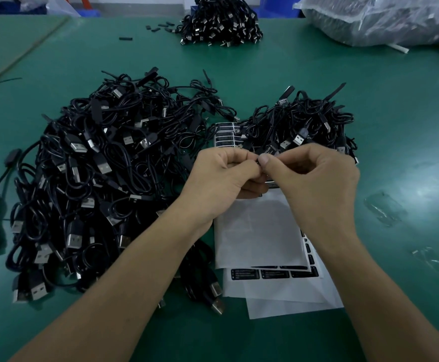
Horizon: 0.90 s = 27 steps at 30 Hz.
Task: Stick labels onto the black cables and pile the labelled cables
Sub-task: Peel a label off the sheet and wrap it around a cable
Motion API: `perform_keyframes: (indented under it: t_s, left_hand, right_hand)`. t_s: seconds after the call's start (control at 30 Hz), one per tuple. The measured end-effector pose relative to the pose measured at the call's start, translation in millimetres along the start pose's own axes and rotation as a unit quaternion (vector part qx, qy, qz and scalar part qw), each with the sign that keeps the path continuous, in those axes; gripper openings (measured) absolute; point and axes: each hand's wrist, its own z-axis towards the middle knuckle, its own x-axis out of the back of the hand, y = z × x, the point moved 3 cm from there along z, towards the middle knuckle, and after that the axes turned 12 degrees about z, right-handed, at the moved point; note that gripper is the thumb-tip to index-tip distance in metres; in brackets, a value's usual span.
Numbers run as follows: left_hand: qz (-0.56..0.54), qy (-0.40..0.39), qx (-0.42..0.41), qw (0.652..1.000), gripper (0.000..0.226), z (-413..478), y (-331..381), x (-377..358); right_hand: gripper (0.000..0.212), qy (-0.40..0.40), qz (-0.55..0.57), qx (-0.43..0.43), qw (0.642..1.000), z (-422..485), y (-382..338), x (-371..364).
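Cable [266, 152] is pinched between our two hands just above the label sheets [260, 231], near the middle of the tabletop [396, 142]. Only a short black stretch shows past our fingertips. It seems to run away from us toward the right pile [304, 118], though most of its length is hidden. Our left hand [226, 176] and right hand [317, 178] meet thumb to thumb, so neither is nearer. Both sets of fingers [239, 158] are curled tight, closed narrowly on the cable, with the right thumb [264, 160] pressing on top, we judge to smooth a label down. Whether that label is fully wrapped we cannot tell. The right pile lies just beyond our knuckles, so the drop should be a short push forward; the big left pile [103, 165] sits beside our left wrist.
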Motion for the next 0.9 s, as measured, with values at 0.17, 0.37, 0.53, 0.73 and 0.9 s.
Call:
perform_keyframes:
  t_s: [0.17,0.37,0.53,0.73,0.9]
  left_hand:
    - [-0.008,-0.001,-0.006,1.000,0.014,-0.6,0.8,1.0]
    - [0.002,-0.015,-0.012,1.000,0.015,0.1,0.8,0.4]
    - [0.042,-0.008,-0.027,0.999,0.013,0.0,1.8,0.9]
    - [0.167,0.015,-0.109,0.980,0.020,0.4,6.6,7.8]
    - [0.286,0.024,-0.141,0.947,0.016,-2.8,15.2,9.4]
  right_hand:
    - [0.024,0.026,0.016,-0.016,0.999,2.2,5.3,3.2]
    - [0.021,-0.025,0.066,-0.036,0.997,4.0,13.2,-2.6]
    - [0.013,-0.032,0.114,-0.035,0.992,7.4,15.4,-0.7]
    - [0.022,-0.055,0.100,-0.011,0.993,5.3,9.4,-3.2]
    - [0.021,-0.059,0.048,0.005,0.997,1.4,3.9,-4.8]
